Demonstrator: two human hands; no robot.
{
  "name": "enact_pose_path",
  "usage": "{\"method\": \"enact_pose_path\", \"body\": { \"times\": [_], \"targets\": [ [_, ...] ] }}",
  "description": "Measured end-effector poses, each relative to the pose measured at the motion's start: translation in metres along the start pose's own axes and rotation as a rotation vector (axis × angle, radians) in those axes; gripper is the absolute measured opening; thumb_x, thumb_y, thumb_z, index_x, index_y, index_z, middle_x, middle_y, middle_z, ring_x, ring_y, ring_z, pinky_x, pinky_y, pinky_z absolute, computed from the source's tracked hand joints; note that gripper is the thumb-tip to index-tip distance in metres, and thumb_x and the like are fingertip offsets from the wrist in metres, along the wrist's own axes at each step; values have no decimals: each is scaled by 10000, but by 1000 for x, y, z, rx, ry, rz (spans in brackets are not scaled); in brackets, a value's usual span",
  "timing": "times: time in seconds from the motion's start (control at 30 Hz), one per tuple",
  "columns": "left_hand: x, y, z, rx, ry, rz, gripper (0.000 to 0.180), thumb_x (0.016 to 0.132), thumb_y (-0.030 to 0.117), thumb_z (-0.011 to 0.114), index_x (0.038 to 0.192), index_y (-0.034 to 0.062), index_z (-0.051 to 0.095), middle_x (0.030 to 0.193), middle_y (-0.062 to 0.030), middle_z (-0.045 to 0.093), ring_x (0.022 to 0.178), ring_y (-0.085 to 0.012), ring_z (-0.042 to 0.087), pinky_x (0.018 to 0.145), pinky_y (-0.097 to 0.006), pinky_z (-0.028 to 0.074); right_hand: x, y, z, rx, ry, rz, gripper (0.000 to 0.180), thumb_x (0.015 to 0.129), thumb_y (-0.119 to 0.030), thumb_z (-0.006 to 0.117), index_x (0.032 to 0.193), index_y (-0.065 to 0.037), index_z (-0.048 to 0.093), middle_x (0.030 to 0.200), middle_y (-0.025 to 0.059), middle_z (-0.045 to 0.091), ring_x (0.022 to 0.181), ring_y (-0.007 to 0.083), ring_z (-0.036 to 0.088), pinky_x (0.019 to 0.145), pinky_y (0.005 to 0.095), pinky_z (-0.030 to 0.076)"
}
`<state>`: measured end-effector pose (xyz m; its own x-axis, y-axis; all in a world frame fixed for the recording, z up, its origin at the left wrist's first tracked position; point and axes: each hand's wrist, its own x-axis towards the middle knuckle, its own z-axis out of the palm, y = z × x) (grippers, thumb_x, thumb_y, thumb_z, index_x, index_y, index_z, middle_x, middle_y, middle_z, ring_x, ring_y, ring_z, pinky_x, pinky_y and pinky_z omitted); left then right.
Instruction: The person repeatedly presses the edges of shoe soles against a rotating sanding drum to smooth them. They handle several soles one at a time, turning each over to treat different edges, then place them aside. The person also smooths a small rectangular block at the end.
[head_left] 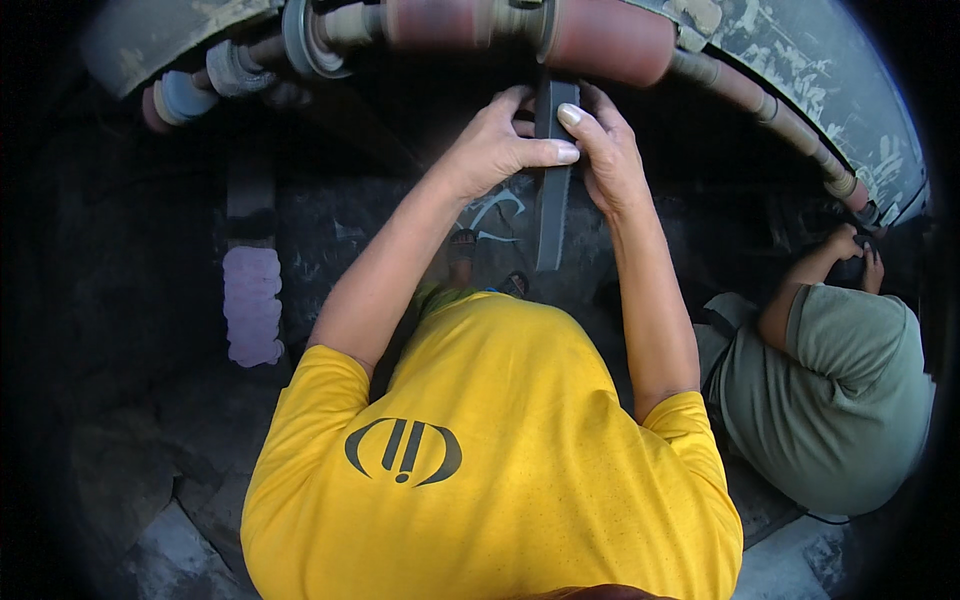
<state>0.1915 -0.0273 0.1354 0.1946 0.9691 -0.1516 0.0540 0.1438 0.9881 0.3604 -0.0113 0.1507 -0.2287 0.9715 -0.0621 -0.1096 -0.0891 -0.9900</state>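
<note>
Both my hands grip a long dark grey slab (553, 215), seen edge-on, whose exact kind I cannot make out. Its far end lies at or just under the lower edge of a reddish-brown roller (610, 40); I cannot tell whether they touch. On the slab's left side, my left hand (515, 135) has its thumb laid across the near face, with the fingers partly behind. From the right, my right hand (603, 145) closes on it, thumb on top and fingers curled toward the roller. Below my hands the slab hangs free.
The roller sits on a long shaft with a second reddish roller (437, 22) and a pale grey wheel (312, 40) to its left. A lavender scalloped pad (252, 305) is at left. On the right, a person in a grey-green shirt (835, 390) works at the shaft's far end.
</note>
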Motion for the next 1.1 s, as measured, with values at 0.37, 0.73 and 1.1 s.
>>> {"method": "enact_pose_path", "body": {
  "times": [0.37, 0.73, 1.1],
  "targets": [
    [-11, 11, 8, 111, 40, 62, 1148, 570, 417, 876, 1512, 30, 347, 1377, -262, 515, 1297, -381, 549, 1075, -492, 490, -10, -3, -8, -1, -20, -22, 799, 765, -331, 796, 1421, 13, 499, 1303, 223, 594, 1223, 315, 587, 1079, 430, 446],
    [0, 12, 8, 330, 70, 324, 1168, 566, 297, 911, 1536, 70, 302, 1453, -188, 391, 1350, -376, 490, 1124, -501, 443, 0, 3, -24, -3, -130, -158, 981, 683, -388, 849, 1479, -8, 421, 1430, 240, 480, 1278, 349, 546, 1133, 446, 409],
    [-34, -26, 42, -57, 330, -160, 728, 837, 185, 800, 1441, 39, 419, 1374, -125, 518, 1246, -269, 546, 1055, -412, 476, -20, -7, 4, -478, 269, -24, 380, 870, -231, 669, 1132, 44, 673, 944, 206, 732, 886, 273, 720, 856, 355, 539]
  ]
}}
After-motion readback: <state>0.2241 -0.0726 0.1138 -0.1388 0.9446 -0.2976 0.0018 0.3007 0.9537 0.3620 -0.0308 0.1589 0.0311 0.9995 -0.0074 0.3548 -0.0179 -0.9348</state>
